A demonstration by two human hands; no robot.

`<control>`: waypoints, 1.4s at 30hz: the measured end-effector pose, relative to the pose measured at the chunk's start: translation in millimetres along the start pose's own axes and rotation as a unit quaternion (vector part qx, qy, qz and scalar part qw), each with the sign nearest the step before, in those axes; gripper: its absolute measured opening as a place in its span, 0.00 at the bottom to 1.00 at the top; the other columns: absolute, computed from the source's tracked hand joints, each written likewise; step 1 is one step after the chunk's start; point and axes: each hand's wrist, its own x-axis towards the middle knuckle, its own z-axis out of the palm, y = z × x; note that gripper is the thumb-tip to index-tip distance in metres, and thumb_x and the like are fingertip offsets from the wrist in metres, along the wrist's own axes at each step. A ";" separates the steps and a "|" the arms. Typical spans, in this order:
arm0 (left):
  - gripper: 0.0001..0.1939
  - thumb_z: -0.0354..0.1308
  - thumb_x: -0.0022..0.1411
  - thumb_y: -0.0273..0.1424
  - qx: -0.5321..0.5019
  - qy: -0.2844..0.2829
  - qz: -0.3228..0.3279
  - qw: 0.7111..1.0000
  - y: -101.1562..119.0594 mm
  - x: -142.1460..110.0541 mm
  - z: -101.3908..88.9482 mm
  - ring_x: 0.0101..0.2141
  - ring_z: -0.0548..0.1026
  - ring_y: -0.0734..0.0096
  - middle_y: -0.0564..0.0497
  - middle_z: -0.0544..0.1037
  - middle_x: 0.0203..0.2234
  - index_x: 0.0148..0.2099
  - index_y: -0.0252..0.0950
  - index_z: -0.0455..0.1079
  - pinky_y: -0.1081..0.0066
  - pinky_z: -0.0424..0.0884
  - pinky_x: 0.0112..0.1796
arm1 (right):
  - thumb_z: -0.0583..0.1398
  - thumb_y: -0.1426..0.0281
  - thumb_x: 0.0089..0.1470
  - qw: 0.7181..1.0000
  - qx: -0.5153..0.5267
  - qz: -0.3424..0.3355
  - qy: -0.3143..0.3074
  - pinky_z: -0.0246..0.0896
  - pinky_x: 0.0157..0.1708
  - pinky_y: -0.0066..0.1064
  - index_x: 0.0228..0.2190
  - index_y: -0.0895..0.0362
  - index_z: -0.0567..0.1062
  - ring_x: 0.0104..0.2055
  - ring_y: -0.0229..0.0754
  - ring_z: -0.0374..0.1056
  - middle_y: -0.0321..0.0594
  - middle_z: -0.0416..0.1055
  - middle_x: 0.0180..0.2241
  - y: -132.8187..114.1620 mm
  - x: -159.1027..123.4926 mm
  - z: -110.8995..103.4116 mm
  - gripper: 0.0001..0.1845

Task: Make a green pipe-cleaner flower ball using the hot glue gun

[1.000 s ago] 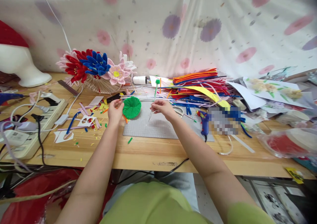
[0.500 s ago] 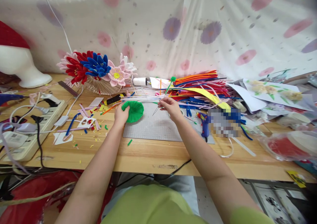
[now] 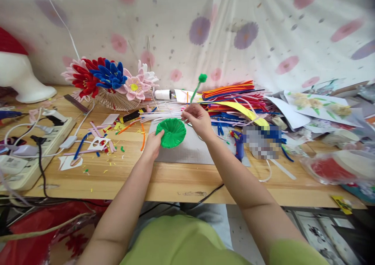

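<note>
My left hand [image 3: 154, 143] pinches the left edge of a round green disc [image 3: 172, 134], fuzzy and ribbed from its middle outward, held tilted toward me above a grey cutting mat [image 3: 193, 150]. Just to the upper right of the disc, my right hand [image 3: 197, 118] is closed on a thin stem wrapped in green pipe cleaner [image 3: 195, 91]. A small green fuzzy knob [image 3: 202, 78] tops this stem. The stem's lower end is hidden behind my fingers and the disc.
Bundled pipe cleaners [image 3: 231, 91] lie behind the mat. A blue glue gun [image 3: 238, 146] rests at its right. Fuzzy flowers [image 3: 111, 75] stand at the back left. Scraps surround a paper cutout [image 3: 99, 143]; a power strip [image 3: 63, 136] lies farther left.
The green disc has moved right with my left hand and turned its face more toward me. My right hand has lifted the green stem slightly, and its knob is higher.
</note>
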 end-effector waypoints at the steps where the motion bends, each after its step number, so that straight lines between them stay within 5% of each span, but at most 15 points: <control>1: 0.03 0.58 0.52 0.24 -0.006 -0.009 -0.001 1.000 -1.1 -1.3 2.0 0.38 0.77 0.65 0.49 0.79 0.25 0.32 0.34 0.72 0.64 0.72 0.43 | 0.59 0.62 0.47 1.000 -0.018 -0.003 -0.013 0.63 0.27 0.26 0.27 0.54 0.64 0.27 0.35 0.67 0.33 0.69 0.24 0.8 -0.3 3.0 0.11; 10: 0.05 0.55 0.55 0.26 -0.009 -0.028 -0.007 1.000 -4.4 -6.2 7.7 0.40 0.77 0.63 0.46 0.80 0.31 0.34 0.34 0.72 0.63 0.73 0.43 | 0.57 0.67 0.49 0.994 -0.098 -0.007 -0.041 0.63 0.36 0.32 0.27 0.53 0.65 0.31 0.38 0.68 0.33 0.69 0.25 20.5 -1.8 12.8 0.04; 24: 0.05 0.56 0.57 0.31 0.038 -0.007 0.012 0.999 -6.2 -10.0 8.7 0.36 0.77 0.66 0.49 0.79 0.28 0.36 0.37 0.70 0.65 0.74 0.37 | 0.57 0.68 0.49 0.996 -0.070 0.024 -0.046 0.64 0.31 0.31 0.26 0.53 0.65 0.28 0.38 0.68 0.34 0.70 0.24 20.5 3.8 9.2 0.03; 33: 0.07 0.56 0.56 0.33 0.061 -0.001 0.023 0.998 -2.6 -13.2 13.9 0.35 0.77 0.64 0.49 0.78 0.26 0.35 0.36 0.71 0.64 0.75 0.36 | 0.61 0.72 0.43 0.950 -0.279 0.017 -0.136 0.56 0.31 0.29 0.23 0.56 0.71 0.28 0.37 0.64 0.34 0.70 0.24 19.0 -3.5 15.4 0.03; 42: 0.07 0.57 0.56 0.32 0.097 0.006 0.079 0.992 -7.0 -5.9 10.6 0.35 0.77 0.66 0.49 0.79 0.29 0.37 0.36 0.72 0.66 0.74 0.38 | 0.61 0.67 0.45 0.964 -0.223 0.059 -0.132 0.52 0.26 0.27 0.27 0.58 0.75 0.23 0.34 0.61 0.33 0.67 0.20 17.5 3.4 4.5 0.07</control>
